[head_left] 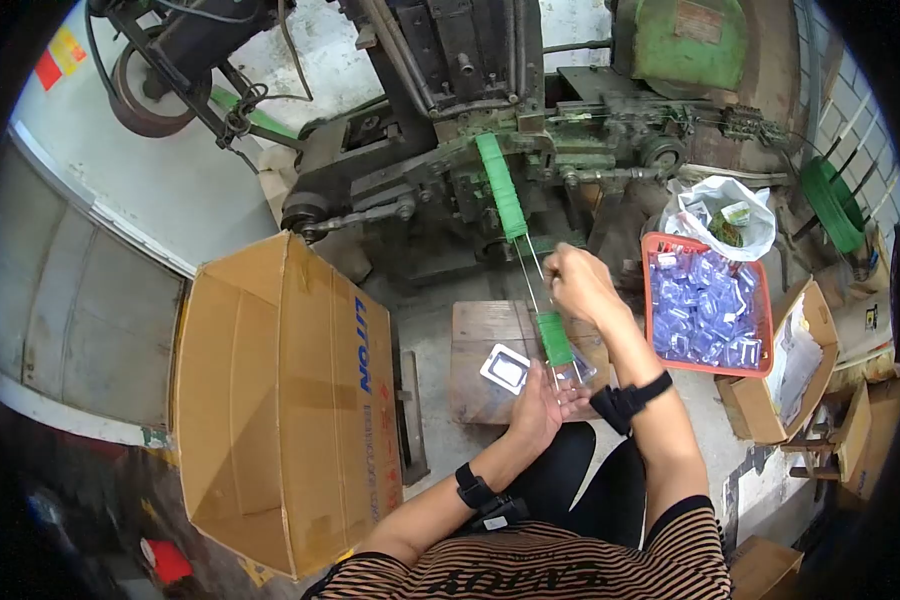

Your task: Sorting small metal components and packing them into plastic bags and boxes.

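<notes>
A chute of two thin metal rails (526, 272) slopes down from the machine toward me. One long row of thin green pieces (502, 190) sits on its upper part, and a shorter green stack (555, 339) is on its lower part. My left hand (538, 412) is cupped around a clear plastic box (576, 374) at the rails' lower end. Beside the rails, between the two green rows, my right hand (578, 285) has its fingers curled together; anything in them is hidden. A white-rimmed clear case (507, 369) lies left of my left hand on a wooden board (475, 330).
A dark, greasy machine (460, 60) with a green cover (690, 45) stands ahead. Left is a large open cardboard box (335, 400). At right, a red basket (768, 335) holds several clear bluish plastic boxes, near a white bag (755, 215) and a carton with papers (755, 410).
</notes>
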{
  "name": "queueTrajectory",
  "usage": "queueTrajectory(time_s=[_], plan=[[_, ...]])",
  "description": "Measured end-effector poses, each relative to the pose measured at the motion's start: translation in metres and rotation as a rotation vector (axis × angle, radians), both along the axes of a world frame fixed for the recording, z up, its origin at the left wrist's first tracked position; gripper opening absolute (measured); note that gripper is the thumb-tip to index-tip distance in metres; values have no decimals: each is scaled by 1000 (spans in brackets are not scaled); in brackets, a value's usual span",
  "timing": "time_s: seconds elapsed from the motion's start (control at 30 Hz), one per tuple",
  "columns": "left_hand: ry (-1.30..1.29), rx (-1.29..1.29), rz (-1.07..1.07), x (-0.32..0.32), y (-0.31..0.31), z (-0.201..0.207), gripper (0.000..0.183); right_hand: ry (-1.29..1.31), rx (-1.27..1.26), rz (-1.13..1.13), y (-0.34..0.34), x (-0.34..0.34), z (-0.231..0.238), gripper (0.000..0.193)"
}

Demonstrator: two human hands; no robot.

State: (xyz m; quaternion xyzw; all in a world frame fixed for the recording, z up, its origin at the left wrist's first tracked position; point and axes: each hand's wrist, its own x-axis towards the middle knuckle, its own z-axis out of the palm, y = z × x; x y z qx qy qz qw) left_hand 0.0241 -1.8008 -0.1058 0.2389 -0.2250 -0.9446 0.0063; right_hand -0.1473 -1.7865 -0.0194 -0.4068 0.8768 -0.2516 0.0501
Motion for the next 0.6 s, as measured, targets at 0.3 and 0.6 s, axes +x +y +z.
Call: queueTrajectory(time_s=[0.3,0.6], plan=[[14,23,37,-1,-1,10,48,-567,-255,85,54,28,-31,18],[-197,-21,-164,-24,-34,20,36,-168,-179,-76,63,78,-31,14]])
